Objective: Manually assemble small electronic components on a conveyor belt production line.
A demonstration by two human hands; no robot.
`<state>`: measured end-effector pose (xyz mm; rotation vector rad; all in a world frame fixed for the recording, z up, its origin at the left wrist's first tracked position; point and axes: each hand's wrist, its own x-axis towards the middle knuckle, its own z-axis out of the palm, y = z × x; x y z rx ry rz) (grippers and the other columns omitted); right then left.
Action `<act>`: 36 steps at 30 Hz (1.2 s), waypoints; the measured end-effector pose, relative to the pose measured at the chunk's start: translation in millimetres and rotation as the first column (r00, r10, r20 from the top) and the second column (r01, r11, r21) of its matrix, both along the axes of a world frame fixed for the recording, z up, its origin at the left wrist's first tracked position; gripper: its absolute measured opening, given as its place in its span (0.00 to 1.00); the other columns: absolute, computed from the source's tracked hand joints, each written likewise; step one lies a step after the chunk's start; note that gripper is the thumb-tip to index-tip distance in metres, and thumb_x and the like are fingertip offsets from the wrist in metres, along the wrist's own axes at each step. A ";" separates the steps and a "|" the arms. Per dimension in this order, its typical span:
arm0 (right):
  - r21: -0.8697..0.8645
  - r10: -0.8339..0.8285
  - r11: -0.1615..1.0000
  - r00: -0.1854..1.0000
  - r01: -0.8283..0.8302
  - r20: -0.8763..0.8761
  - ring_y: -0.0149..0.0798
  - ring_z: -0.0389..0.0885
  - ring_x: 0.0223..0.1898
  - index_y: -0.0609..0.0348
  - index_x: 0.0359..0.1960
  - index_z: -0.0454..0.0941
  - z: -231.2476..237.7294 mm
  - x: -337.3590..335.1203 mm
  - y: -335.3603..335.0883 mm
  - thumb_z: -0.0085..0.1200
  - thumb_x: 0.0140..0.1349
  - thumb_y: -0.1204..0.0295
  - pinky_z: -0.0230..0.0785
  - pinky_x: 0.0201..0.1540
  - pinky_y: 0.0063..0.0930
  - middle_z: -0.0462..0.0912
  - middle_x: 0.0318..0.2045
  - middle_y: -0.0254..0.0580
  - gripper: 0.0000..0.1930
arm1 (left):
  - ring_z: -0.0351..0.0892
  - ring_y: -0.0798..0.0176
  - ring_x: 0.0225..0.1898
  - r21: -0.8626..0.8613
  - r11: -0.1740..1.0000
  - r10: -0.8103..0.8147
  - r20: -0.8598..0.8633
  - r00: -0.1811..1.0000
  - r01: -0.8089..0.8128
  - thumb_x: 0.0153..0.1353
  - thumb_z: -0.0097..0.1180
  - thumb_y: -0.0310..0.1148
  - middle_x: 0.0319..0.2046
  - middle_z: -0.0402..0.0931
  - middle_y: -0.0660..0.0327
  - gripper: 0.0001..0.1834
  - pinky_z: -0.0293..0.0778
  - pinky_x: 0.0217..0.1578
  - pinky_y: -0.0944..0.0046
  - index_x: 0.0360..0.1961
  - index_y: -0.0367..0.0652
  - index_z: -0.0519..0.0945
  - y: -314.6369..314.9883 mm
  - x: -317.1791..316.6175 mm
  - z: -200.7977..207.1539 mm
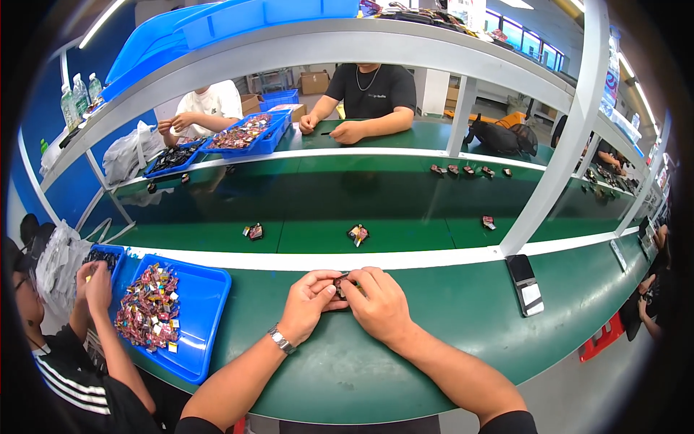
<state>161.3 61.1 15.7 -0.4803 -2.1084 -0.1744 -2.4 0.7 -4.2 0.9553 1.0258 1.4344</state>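
My left hand [306, 302] and my right hand [379, 305] meet over the green worktable [347, 376], close to its white rail. Between their closed fingertips is a small dark part [340, 288], mostly covered by the fingers, so its exact kind does not show. A metal watch [281, 340] is on my left wrist. To the left of my hands stands a blue tray [206, 311] with a heap of small dark-red and yellow wired parts [148, 311]. A dark folding case [525, 285] with a white patch lies to the right.
Beyond the rail, a green conveyor belt [318, 235] carries several small parts, one of them a red-and-yellow piece [357, 234]. A white post [553, 155] rises at the right. Co-workers handle parts at the left [97, 289] and across the belt [372, 94].
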 end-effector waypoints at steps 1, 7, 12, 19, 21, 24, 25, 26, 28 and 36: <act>0.020 -0.014 1.000 1.000 0.014 0.004 0.39 0.80 0.38 0.59 0.33 0.82 1.2 -0.1 -1.3 0.63 0.47 0.78 0.75 0.37 0.32 0.79 0.37 0.37 0.09 | 0.83 0.63 0.47 0.012 1.000 -0.003 0.017 1.000 0.003 0.71 0.49 0.24 0.48 0.80 0.55 0.14 0.83 0.50 0.59 0.56 0.35 0.71 0.6 -1.1 -2.1; 0.009 0.016 1.000 1.000 -0.016 0.002 0.41 0.79 0.41 0.60 0.37 0.82 -0.3 4.1 -1.0 0.65 0.48 0.75 0.75 0.40 0.34 0.79 0.43 0.42 0.12 | 0.82 0.64 0.47 0.040 0.998 -0.042 0.090 0.995 0.039 0.72 0.47 0.23 0.49 0.79 0.54 0.13 0.83 0.49 0.61 0.56 0.35 0.71 1.0 -5.2 -5.5; -0.093 0.051 0.994 0.999 -0.050 0.005 0.43 0.79 0.41 0.63 0.41 0.81 -2.5 2.0 -9.8 0.67 0.49 0.73 0.76 0.43 0.34 0.80 0.47 0.46 0.16 | 0.81 0.66 0.46 0.036 0.999 -0.041 0.111 0.993 0.037 0.72 0.47 0.23 0.49 0.79 0.55 0.13 0.81 0.47 0.64 0.56 0.37 0.71 0.0 -5.1 -4.3; -0.132 -0.010 0.991 1.000 0.008 -0.012 0.48 0.81 0.43 0.62 0.42 0.81 -18.9 -4.9 14.3 0.67 0.50 0.73 0.78 0.46 0.35 0.80 0.51 0.50 0.17 | 0.77 0.61 0.57 0.012 1.000 -0.017 0.049 0.999 0.017 0.72 0.48 0.24 0.60 0.74 0.51 0.22 0.78 0.56 0.59 0.66 0.36 0.65 0.5 -0.1 4.4; -0.299 -0.112 0.948 0.994 0.105 -0.008 0.49 0.81 0.47 0.59 0.44 0.82 -20.1 4.1 42.6 0.63 0.53 0.73 0.77 0.49 0.40 0.81 0.51 0.47 0.15 | 0.71 0.54 0.65 0.055 0.998 -0.041 0.085 0.996 0.037 0.70 0.52 0.26 0.66 0.67 0.48 0.27 0.75 0.60 0.52 0.68 0.36 0.62 2.4 -2.0 0.3; -0.291 -0.312 0.916 0.946 0.275 -0.088 0.56 0.83 0.44 0.62 0.36 0.83 -25.8 40.3 127.7 0.63 0.51 0.74 0.75 0.50 0.43 0.85 0.44 0.54 0.10 | 0.69 0.50 0.66 0.007 0.996 -0.084 -0.003 0.996 0.084 0.70 0.50 0.25 0.68 0.63 0.49 0.24 0.75 0.62 0.51 0.66 0.34 0.65 5.9 2.5 9.4; -0.322 -0.365 0.893 0.924 0.313 -0.115 0.56 0.83 0.44 0.62 0.37 0.84 -26.1 51.0 146.9 0.64 0.52 0.73 0.76 0.49 0.43 0.85 0.43 0.54 0.11 | 0.69 0.50 0.66 0.019 0.996 -0.089 0.005 0.996 0.089 0.70 0.50 0.25 0.68 0.63 0.49 0.24 0.75 0.62 0.51 0.66 0.34 0.65 5.6 4.2 10.0; -0.539 -0.416 0.774 0.909 0.332 -0.037 0.55 0.84 0.43 0.62 0.39 0.84 -18.2 51.7 154.2 0.63 0.53 0.72 0.76 0.49 0.43 0.85 0.42 0.54 0.12 | 0.69 0.50 0.66 0.010 0.996 -0.092 0.001 0.996 0.092 0.70 0.50 0.25 0.67 0.64 0.49 0.22 0.75 0.61 0.51 0.64 0.34 0.67 7.3 1.2 6.9; -0.521 -0.499 0.713 0.862 0.469 0.094 0.56 0.81 0.46 0.64 0.45 0.81 -27.2 58.7 164.1 0.65 0.55 0.67 0.73 0.51 0.45 0.84 0.43 0.52 0.18 | 0.71 0.54 0.64 0.004 0.995 -0.096 0.013 0.995 0.096 0.71 0.48 0.25 0.64 0.67 0.51 0.18 0.77 0.59 0.56 0.60 0.33 0.71 6.9 1.6 8.3; -0.431 -0.417 0.784 0.893 0.447 0.168 0.56 0.74 0.54 0.69 0.57 0.71 -21.8 -12.7 109.6 0.67 0.55 0.54 0.69 0.56 0.47 0.78 0.52 0.57 0.36 | 0.76 0.58 0.58 0.004 0.996 -0.093 0.006 0.996 0.093 0.70 0.48 0.23 0.58 0.74 0.52 0.16 0.80 0.54 0.60 0.57 0.33 0.73 7.5 -4.2 -4.8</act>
